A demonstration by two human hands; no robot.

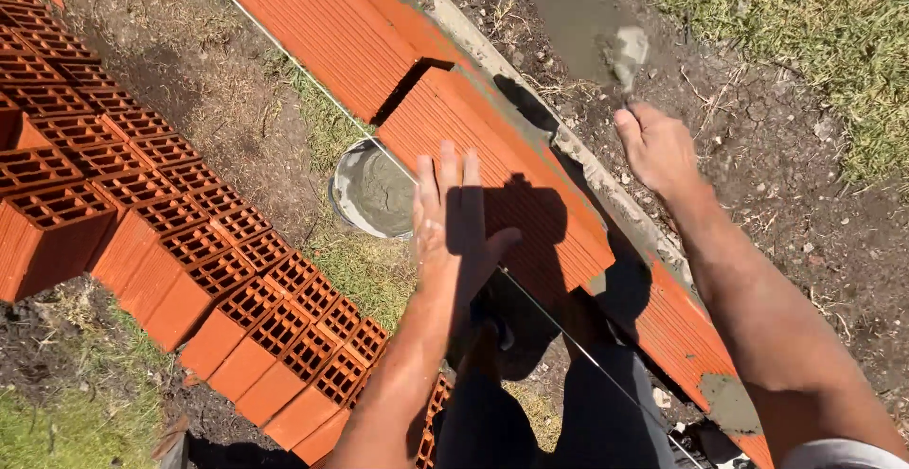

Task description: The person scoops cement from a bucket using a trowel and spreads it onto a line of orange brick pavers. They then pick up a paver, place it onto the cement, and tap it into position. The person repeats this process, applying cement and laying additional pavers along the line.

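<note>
While bare soil and patchy grass (805, 15) surround my fingers, my left hand (450, 223) hovers flat and spread, holding nothing, above the ribbed orange clay block (473, 133); left of it sits a round bucket (343, 206) holding grey mortar (379, 190). My right hand (658, 147) is closed on a mortar-laden trowel (592, 24).

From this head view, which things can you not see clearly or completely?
- Trowel: its handle is hidden inside the right hand.
- Mortar bucket: its right rim is covered by the left hand.
- Brick stack: cut off by the left edge.
- Laid brick: partly dark under the hand's shadow.
- String line: too thin to follow throughout.
</note>
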